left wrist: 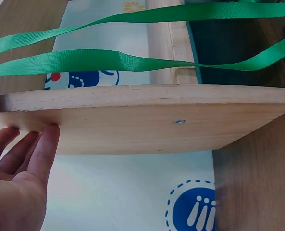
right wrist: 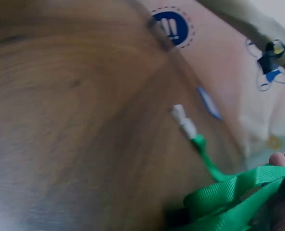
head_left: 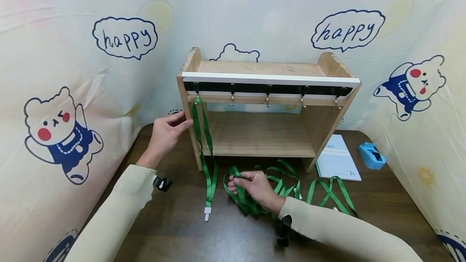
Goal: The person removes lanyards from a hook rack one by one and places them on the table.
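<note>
A small wooden shelf (head_left: 255,132) stands on the table, with a row of metal hooks (head_left: 268,94) along its front. From the leftmost hook hangs a green lanyard (head_left: 209,199), its white clip at the bottom. My left hand (head_left: 165,134) holds the shelf's left side panel (left wrist: 132,120); in the left wrist view its fingers touch the outer face and the thumb is at the edge. Low in front of the shelf, my right hand (head_left: 256,189) pinches a green lanyard (right wrist: 229,195) at a pile of green lanyards (head_left: 247,205). Part of the pile is hidden by that hand.
More green straps (head_left: 329,193) lie to the right, partly behind the right forearm. A white notebook (head_left: 338,159) and a blue tape dispenser (head_left: 371,157) rest on the table at the right. Printed cloth (head_left: 233,19) surrounds the back and sides.
</note>
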